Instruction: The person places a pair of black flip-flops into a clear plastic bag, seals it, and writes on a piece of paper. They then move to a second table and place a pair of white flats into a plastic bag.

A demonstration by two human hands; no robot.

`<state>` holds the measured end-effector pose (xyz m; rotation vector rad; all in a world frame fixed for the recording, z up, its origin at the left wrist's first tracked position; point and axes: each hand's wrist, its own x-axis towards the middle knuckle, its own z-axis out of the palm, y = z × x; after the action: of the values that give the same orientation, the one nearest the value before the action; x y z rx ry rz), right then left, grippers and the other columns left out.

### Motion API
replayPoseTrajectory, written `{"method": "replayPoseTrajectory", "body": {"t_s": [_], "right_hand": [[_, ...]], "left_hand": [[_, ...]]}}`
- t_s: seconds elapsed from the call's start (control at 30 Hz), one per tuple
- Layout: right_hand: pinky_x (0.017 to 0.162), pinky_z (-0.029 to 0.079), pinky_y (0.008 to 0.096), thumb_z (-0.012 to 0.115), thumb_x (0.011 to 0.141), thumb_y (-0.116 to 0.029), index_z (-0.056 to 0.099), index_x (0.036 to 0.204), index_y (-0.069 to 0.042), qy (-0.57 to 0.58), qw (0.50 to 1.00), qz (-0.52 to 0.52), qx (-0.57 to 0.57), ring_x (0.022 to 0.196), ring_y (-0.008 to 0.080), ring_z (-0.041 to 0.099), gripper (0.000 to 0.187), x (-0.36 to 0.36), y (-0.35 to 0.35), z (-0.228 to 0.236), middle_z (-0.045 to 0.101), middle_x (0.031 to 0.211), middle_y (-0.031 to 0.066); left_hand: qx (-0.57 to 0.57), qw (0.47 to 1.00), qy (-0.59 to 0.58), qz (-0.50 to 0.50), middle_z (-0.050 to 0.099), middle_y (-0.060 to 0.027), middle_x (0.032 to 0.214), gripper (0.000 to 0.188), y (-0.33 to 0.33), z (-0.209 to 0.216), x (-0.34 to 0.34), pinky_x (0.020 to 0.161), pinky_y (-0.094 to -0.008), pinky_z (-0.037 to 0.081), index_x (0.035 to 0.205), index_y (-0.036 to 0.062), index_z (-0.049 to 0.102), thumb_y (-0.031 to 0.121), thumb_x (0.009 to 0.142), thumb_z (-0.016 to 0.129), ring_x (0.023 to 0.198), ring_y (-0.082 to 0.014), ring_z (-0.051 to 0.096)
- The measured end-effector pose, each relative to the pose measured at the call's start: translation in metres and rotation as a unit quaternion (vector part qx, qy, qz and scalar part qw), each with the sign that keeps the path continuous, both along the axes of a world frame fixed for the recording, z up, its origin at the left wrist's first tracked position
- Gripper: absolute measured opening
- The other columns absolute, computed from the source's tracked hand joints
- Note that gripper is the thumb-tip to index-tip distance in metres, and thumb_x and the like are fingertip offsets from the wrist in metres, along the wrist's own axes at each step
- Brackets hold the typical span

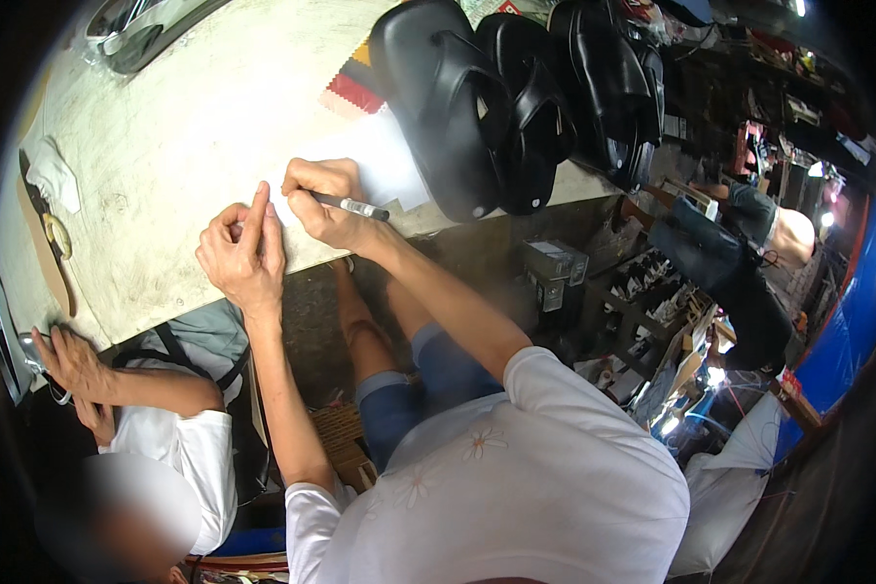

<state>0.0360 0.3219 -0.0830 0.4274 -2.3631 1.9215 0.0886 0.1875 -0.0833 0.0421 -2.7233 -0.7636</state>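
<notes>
My right hand [331, 209] is closed around a pen [360, 207] with a dark end and a pale barrel, low over the pale tabletop [185, 146]. Where the pen's tip meets the surface is hidden behind my fingers. Beside it, my left hand [243, 251] rests near the table's front edge. Its index finger is stretched out, while the other fingers bend; I see nothing gripped in it. A small bright patch between the hands is too washed out to name. White paper [391, 161] lies just beyond my right hand, partly under a black sandal [443, 107].
More black sandals [526, 107] line the table's right end, next to zigzag-edged colour swatches [353, 88]. Scissors [54, 229] and a white crumpled piece [53, 175] lie at the left. A co-worker's hand [73, 365] is at the left corner. Boxes [555, 268] stand below.
</notes>
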Motion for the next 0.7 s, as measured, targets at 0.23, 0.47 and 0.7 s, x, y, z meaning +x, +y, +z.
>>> {"method": "replayPoseTrajectory", "body": {"t_s": [0.23,0.47,0.7], "right_hand": [[0.040,0.039,0.0339,0.052,0.075,-0.004,0.048,0.063,-0.002,0.003,1.000,0.000,0.012,0.042,0.0246,0.053,0.014,0.0016,-0.0001,-0.0073,0.048,0.051,0.0127],[0.040,0.037,0.0318,0.053,0.075,-0.003,0.050,0.063,-0.001,0.011,1.000,-0.012,0.009,0.042,0.0215,0.052,0.012,0.0013,-0.0005,-0.0066,0.048,0.050,0.0113],[0.040,0.039,0.0344,0.054,0.077,-0.004,0.048,0.065,-0.002,0.011,1.000,-0.010,0.023,0.043,0.0259,0.055,0.013,0.0010,-0.0019,-0.0052,0.049,0.051,0.0129]], "left_hand": [[0.001,1.000,0.013,0.007,0.057,0.0023,0.080,0.034,0.0010,-0.0029,0.0010,0.070,-0.0288,0.038,0.108,0.0256,0.072,0.013,0.076,0.073,0.072,-0.0135,0.048],[-0.003,1.000,0.012,0.007,0.057,0.0024,0.081,0.034,0.0011,-0.0037,0.0008,0.070,-0.0287,0.038,0.108,0.0257,0.072,0.013,0.076,0.073,0.072,-0.0134,0.048],[-0.005,1.000,0.000,0.000,0.059,-0.0009,0.081,0.031,0.0006,0.0007,-0.0001,0.067,-0.0298,0.039,0.106,0.0204,0.073,0.011,0.077,0.071,0.071,-0.0145,0.049]]}}
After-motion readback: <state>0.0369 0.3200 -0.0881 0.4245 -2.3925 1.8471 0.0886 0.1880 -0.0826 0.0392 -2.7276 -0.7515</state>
